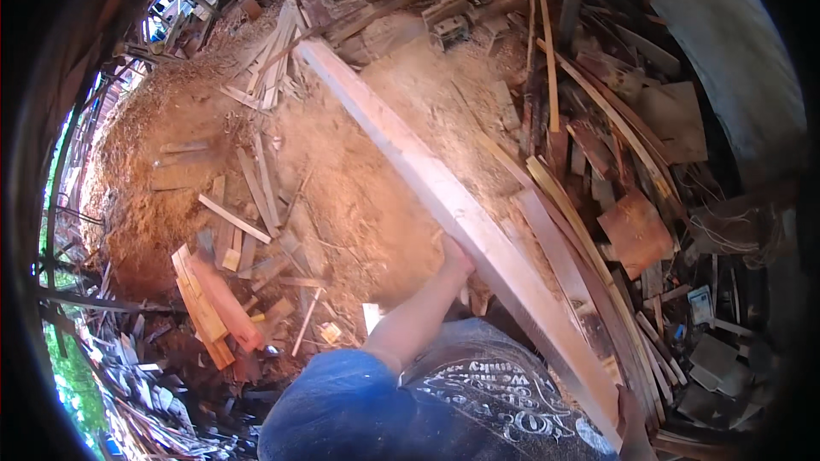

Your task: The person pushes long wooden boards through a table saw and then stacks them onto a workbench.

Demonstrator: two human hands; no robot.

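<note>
Clasping the beam [427, 177] at its left edge with the left hand [457, 254], opened no wider than the edge needs; with most fingers hidden below, cannot tell how tightly. Holding near the lower end with the right hand [630, 417], curled against the right side, dim and only partly visible. Slanting from there to the upper left, above sawdust [367, 205], toward loose slats [272, 77]; cannot tell whether resting or hanging free at the far tip. Could well dip or roll, because of so much length beyond the left hand. Could also knock the slats through a leftward swing, or snag on the boards [553, 243] just to the right through a swing back. Might stumble on offcuts [226, 303] scattered to the left, or skid on sawdust underfoot.
</note>
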